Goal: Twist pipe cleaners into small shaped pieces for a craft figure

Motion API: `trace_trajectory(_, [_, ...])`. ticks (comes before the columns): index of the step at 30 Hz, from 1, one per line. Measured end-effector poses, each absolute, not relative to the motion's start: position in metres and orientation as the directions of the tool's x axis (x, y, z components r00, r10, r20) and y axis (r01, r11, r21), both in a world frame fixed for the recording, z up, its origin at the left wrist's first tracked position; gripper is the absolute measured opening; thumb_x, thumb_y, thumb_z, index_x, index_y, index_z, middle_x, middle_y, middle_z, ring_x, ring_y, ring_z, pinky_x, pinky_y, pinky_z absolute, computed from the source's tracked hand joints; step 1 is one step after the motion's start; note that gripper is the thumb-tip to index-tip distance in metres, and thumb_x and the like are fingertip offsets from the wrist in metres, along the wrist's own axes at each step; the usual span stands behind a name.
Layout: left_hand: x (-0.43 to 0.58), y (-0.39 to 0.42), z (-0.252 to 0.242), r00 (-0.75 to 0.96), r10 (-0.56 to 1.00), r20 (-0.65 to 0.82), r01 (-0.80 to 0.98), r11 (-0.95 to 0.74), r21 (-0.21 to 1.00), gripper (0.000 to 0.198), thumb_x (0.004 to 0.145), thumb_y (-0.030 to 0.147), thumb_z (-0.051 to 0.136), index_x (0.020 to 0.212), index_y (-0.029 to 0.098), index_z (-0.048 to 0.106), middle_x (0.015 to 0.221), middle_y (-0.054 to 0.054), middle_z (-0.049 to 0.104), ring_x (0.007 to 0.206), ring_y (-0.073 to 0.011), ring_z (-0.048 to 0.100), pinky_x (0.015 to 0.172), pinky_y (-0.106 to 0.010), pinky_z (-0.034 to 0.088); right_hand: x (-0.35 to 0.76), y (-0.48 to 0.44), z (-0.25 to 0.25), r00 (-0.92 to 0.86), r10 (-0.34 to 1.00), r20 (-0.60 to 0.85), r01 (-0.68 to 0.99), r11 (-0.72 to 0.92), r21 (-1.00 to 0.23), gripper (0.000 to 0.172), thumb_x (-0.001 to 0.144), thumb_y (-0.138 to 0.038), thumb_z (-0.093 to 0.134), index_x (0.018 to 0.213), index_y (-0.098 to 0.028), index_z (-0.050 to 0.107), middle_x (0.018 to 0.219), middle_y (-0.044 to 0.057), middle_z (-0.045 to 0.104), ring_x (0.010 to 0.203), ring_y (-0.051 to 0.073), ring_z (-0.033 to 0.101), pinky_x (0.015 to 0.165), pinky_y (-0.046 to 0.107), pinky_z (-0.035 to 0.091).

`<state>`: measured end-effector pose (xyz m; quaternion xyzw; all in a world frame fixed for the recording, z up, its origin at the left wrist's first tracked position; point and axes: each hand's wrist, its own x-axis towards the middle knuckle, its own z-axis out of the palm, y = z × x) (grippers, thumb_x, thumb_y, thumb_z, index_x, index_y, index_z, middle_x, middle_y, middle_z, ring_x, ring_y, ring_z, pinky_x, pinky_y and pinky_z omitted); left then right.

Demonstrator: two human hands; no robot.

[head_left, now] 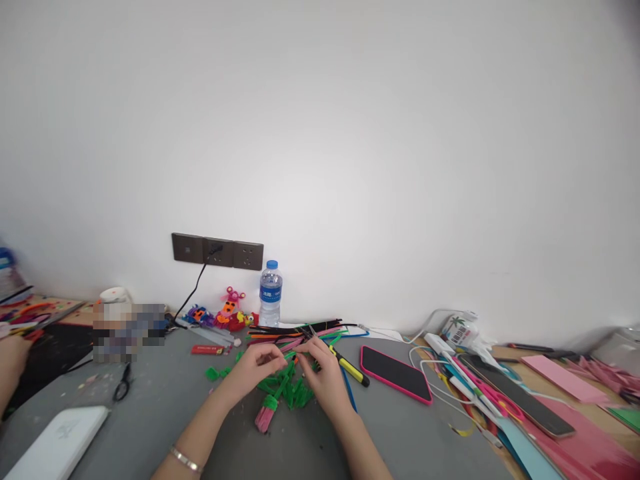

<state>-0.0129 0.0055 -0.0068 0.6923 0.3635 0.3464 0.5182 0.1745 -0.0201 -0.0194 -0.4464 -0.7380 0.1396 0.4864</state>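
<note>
My left hand point(255, 369) and my right hand point(323, 373) meet over a pile of green pipe cleaners point(287, 390) on the grey table point(165, 407). Both hands have their fingers pinched together on a green pipe cleaner piece point(290, 357) held between them. A pink tuft bound with green point(265, 413) lies just below my left hand. Long black, orange and pink pipe cleaners point(300, 330) lie in a bundle behind the hands. A yellow and black utility knife point(350, 369) lies right of my right hand.
A pink-cased phone point(396, 373), water bottle point(271, 293), small pipe-cleaner figures point(227, 311), red lighter point(207, 349), black scissors point(123, 385), white box point(57, 443). Cables, pens and coloured paper sheets point(565, 378) crowd the right. Another person's hand point(10, 363) is at far left.
</note>
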Motion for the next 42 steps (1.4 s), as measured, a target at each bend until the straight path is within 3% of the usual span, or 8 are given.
trace_trajectory(8, [-0.014,0.009,-0.016,0.534,0.843,0.071,0.187,-0.200,0.962,0.027,0.077,0.042,0.064,0.073,0.015,0.066,0.066,0.002,0.053,0.062,-0.0123,0.043,0.056,-0.022,0.033,0.174,-0.022,-0.017,-0.144,0.767,0.626,0.499,0.602,-0.623,0.016,0.089,-0.015,0.049,0.090,-0.021,0.064,0.082,0.005,0.060,0.079,0.020,0.056,0.070,0.029,0.044])
trace_trajectory(16, [-0.015,0.010,-0.018,0.510,0.852,0.117,0.286,-0.296,0.911,0.025,0.076,0.040,0.063,0.071,0.016,0.067,0.067,0.000,0.055,0.064,-0.0143,0.045,0.056,-0.023,0.032,0.172,-0.021,-0.019,-0.155,0.790,0.593,0.484,0.584,-0.652,0.017,0.088,-0.015,0.048,0.087,-0.020,0.064,0.075,0.003,0.058,0.069,0.017,0.056,0.058,0.024,0.042])
trace_trajectory(29, [-0.017,0.010,-0.012,0.455,0.884,0.104,0.190,-0.210,0.959,0.023,0.078,0.039,0.060,0.078,0.016,0.060,0.066,0.003,0.048,0.061,-0.0123,0.043,0.055,-0.022,0.032,0.173,-0.020,-0.019,-0.167,0.823,0.544,0.517,0.542,-0.662,0.019,0.088,-0.014,0.048,0.085,-0.021,0.066,0.075,0.003,0.058,0.069,0.018,0.056,0.060,0.025,0.042])
trace_trajectory(34, [-0.014,0.004,-0.005,0.486,0.873,0.037,0.201,-0.154,0.967,0.020,0.080,0.035,0.053,0.078,0.017,0.062,0.073,0.000,0.056,0.063,-0.0132,0.046,0.056,-0.022,0.033,0.175,-0.018,-0.020,-0.166,0.824,0.542,0.517,0.540,-0.664,0.021,0.088,-0.014,0.047,0.085,-0.021,0.067,0.076,0.003,0.058,0.070,0.018,0.056,0.060,0.025,0.043])
trace_trajectory(42, [-0.016,0.008,-0.011,0.471,0.879,0.070,0.220,-0.195,0.956,0.032,0.080,0.047,0.057,0.073,0.016,0.059,0.064,0.003,0.046,0.058,-0.0121,0.040,0.053,-0.022,0.029,0.176,-0.018,-0.021,-0.181,0.804,0.567,0.501,0.571,-0.650,0.022,0.090,-0.015,0.047,0.089,-0.022,0.067,0.081,0.004,0.057,0.074,0.018,0.057,0.063,0.026,0.044])
